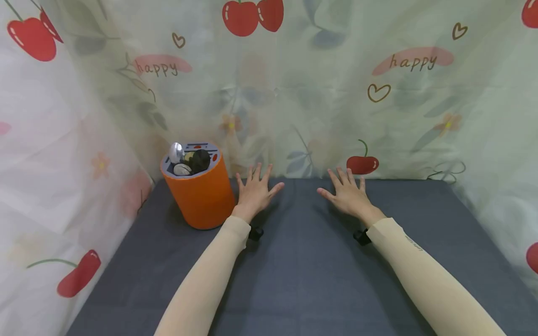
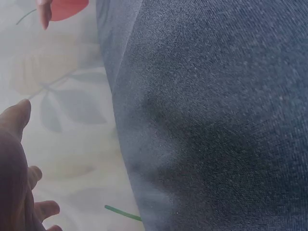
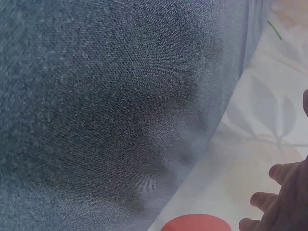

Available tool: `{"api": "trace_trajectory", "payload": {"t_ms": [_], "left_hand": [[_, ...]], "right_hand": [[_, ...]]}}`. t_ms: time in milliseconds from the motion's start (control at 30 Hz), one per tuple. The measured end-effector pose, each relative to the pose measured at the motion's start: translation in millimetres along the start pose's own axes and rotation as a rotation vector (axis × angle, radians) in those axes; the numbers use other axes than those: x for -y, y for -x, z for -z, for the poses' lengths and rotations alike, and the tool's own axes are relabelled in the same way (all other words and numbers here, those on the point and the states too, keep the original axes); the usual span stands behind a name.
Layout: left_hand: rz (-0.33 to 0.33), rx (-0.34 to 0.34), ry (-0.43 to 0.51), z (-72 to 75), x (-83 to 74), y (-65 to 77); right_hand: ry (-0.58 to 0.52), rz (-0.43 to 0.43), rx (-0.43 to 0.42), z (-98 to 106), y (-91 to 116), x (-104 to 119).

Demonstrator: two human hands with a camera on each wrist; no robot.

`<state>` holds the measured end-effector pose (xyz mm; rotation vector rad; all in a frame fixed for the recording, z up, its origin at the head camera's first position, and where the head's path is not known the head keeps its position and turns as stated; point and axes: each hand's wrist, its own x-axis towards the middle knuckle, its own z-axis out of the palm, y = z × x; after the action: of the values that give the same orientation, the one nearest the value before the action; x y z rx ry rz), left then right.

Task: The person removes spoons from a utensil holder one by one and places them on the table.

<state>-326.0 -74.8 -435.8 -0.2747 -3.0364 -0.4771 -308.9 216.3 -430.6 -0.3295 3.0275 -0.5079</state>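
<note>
My left hand [image 1: 254, 193] is held over the far part of the dark grey table, fingers straight and spread, holding nothing. Just left of it stands an orange cylindrical holder [image 1: 199, 200], with a shiny metal spoon head [image 1: 176, 153] and a dark rounded utensil end [image 1: 200, 161] showing at its top. My right hand [image 1: 348, 196] has its fingers spread the same way, to the right, with nothing in it. In the left wrist view the left thumb [image 2: 17, 115] shows at the left edge; in the right wrist view several right fingers [image 3: 269, 199] show at lower right.
The grey cloth-covered table [image 1: 302, 280] reaches back to a printed curtain [image 1: 277, 70] with cherries and hearts. Another curtain side [image 1: 54, 186] borders the left, and one more [image 1: 504, 154] the right. A tied cord [image 1: 447, 171] hangs at the back right corner.
</note>
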Motion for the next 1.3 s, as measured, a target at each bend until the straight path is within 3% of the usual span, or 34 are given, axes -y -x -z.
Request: {"api": "trace_trajectory", "payload": {"t_ms": [233,600,1300], "left_hand": [[-0.006,-0.018,-0.049,0.0,2.1,2.4],[-0.048,-0.001,0.032,6.3,4.5,4.5],[-0.173,-0.04,0.142,11.5,6.8,42.3]], "right_hand": [[0.013,0.003,0.005,1.3,1.6,1.7],[0.024,0.04,-0.003,5.1,8.4,7.5],[-0.02,0.12,-0.068,-4.5,29.1,21.4]]}}
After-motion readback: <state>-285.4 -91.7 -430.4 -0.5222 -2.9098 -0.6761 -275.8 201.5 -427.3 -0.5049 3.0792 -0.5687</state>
